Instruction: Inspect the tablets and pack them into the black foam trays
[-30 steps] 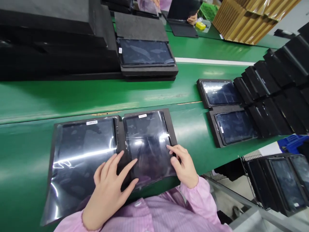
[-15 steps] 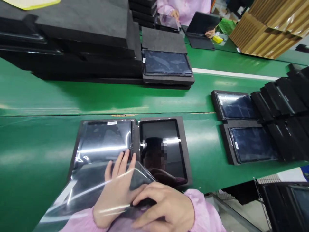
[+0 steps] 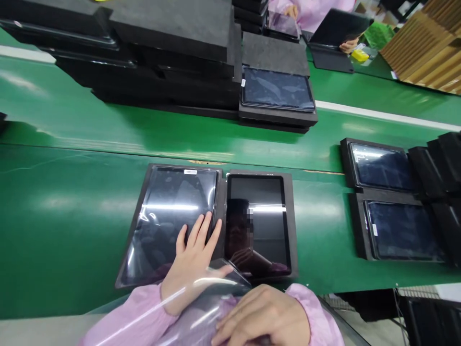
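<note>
Two tablets lie side by side in dark foam trays on the green table. The left tablet [image 3: 169, 197] carries a small white label at its top edge; the right tablet [image 3: 257, 187] has a dark, glossy screen. My left hand [image 3: 194, 259] is open, its fingers spread over the lower right of the left tablet. A clear plastic film [image 3: 201, 298] curves over my left wrist and reaches toward my right hand [image 3: 268, 315]. Closed near the bottom edge, my right hand grips this film, though its fingertips are partly hidden. A dark patch beneath that hand cannot be made out.
Tall stacks of black foam trays [image 3: 173, 29] stand at the back left, beside a tray with a tablet [image 3: 277, 90]. More tablets [image 3: 403, 230] in trays lie at right. Across the table, a person in pink [image 3: 313, 12] works near cardboard stacks [image 3: 421, 43].
My right hand has drawn the film down toward me, uncovering more of the left tablet. My left hand stays on that tablet, fingers spread wider. The view has shifted left.
</note>
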`<state>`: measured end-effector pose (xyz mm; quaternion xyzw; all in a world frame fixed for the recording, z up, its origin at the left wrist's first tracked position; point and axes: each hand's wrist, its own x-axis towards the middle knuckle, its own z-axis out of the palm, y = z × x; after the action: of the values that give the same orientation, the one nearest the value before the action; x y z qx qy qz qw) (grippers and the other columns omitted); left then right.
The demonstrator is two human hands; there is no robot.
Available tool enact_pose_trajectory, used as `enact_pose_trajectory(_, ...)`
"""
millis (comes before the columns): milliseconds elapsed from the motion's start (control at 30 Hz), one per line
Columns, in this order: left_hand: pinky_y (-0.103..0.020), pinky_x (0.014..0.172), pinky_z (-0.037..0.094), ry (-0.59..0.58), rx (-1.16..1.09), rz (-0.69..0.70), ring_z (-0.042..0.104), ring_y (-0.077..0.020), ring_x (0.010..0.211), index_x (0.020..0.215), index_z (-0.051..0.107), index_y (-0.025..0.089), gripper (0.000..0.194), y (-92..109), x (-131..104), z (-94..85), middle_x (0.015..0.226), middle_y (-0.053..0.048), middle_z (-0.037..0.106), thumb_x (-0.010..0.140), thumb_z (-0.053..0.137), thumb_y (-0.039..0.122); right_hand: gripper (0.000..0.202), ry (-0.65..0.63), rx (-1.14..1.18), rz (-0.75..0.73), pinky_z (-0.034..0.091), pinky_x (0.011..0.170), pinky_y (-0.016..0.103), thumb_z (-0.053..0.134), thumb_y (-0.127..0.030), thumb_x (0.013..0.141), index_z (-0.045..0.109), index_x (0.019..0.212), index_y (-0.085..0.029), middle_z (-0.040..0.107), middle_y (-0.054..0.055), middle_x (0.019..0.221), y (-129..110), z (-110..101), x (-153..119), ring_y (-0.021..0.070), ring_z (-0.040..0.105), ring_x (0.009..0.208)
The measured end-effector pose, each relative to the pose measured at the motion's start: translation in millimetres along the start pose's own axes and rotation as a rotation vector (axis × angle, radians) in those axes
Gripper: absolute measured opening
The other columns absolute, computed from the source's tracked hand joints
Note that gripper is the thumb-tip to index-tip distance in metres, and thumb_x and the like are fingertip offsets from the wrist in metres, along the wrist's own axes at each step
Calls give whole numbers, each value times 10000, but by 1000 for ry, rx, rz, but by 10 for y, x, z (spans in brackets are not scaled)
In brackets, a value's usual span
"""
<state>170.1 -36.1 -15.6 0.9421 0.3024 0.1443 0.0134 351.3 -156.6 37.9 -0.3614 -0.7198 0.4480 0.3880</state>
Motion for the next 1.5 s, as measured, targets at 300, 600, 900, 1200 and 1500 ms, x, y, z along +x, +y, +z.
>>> enact_pose_trajectory(300,-554,1176,240,-53,-22,-22,507,-383,1390,1496,481,171,748,-8,-2,-26,1528,-252,509,872,560,577,306,766,52,350,641,812,217,606,-97,897,788,1022,-309,839,11,986,-324,-227,11,178,810,890)
enact_pose_trajectory(600,-621,1104,371,-150,-96,22,450,-435,1430,1491,483,122,754,-53,34,-106,1571,-304,420,876,581,548,408,1067,-589,728,613,702,410,595,-417,929,664,1249,-174,675,66,872,151,-208,-330,217,673,716)
enact_pose_trajectory(900,-644,1188,305,-248,-581,-357,358,-363,1503,1334,591,181,494,101,211,-109,1528,-180,518,926,504,444,463,1076,-835,817,509,867,516,464,-502,956,579,1244,-158,591,136,1020,528,-69,-189,322,599,964)
enact_pose_trajectory(1200,-483,1099,471,-210,-1411,-707,629,-281,1254,1328,478,211,629,421,394,-285,1367,-137,647,756,685,372,474,1155,-626,788,505,879,500,488,-577,881,628,1104,-183,606,103,949,521,-220,-237,292,604,900)
enact_pose_trajectory(1500,-339,800,531,-285,-1958,-833,732,-240,862,1424,509,154,879,174,357,-530,997,-104,790,625,826,339,545,1096,-255,735,589,712,392,565,-640,823,600,1117,-182,715,61,833,307,-297,-135,223,686,707)
